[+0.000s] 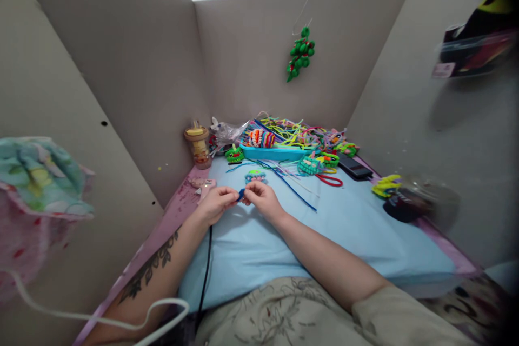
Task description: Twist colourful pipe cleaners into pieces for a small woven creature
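Between my two hands is a small piece of dark blue pipe cleaner (241, 194), pinched from both sides just above the pale blue table cover. My left hand (222, 201) grips its left side with thumb and fingertips. On the other side my right hand (260, 199) closes its fingertips on the same piece, which they partly hide. Right behind my hands sits a small blue and green pipe-cleaner figure (255, 175). A pink hot-glue gun (207, 189) lies beside my left hand, partly covered by it. Loose blue pipe cleaners (292, 188) stretch across the cover to the right.
A turquoise tray (279, 153) heaped with colourful pipe cleaners stands at the back. A drink cup (198, 148) is at back left. Toward the right lie a black phone (354, 166) and a dark cap (405, 205). A black cable (207, 265) runs down the front left; grey partitions enclose the table.
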Demonstrator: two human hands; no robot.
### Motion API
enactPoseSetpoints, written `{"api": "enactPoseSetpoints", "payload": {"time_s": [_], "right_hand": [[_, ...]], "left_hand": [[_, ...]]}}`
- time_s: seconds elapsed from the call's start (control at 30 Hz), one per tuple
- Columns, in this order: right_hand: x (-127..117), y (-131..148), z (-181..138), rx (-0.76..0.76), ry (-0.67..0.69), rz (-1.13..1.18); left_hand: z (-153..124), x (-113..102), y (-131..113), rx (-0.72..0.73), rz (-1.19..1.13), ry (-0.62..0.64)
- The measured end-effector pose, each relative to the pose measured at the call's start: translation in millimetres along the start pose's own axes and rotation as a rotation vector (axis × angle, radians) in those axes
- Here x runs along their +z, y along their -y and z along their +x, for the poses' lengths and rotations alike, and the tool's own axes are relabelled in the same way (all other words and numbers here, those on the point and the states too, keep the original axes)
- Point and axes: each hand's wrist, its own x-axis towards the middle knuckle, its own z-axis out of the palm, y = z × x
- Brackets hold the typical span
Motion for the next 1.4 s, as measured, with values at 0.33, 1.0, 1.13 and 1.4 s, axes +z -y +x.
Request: {"api": "enactPoseSetpoints", "payload": {"time_s": [0.33, 1.0, 1.13, 1.4], "right_hand": [[0.1, -1.0, -0.6, -0.007, 0.002, -0.021], [0.5, 2.9, -1.9, 0.020, 0.006, -0.021], [-0.2, 2.3, -1.6, 0.013, 0.005, -0.025], [-1.6, -0.7, -1.3, 0.008, -0.002, -0.042]], "left_hand": [[1.8, -3.5, 1.9, 0.017, 0.048, 0.007], [0.4, -4.2, 0.5, -0.054, 0.028, 0.043], [0.2, -3.6, 0.5, -0.059, 0.003, 0.047], [1.1, -2.0, 2.8, -0.074, -0.087, 0.056]]}}
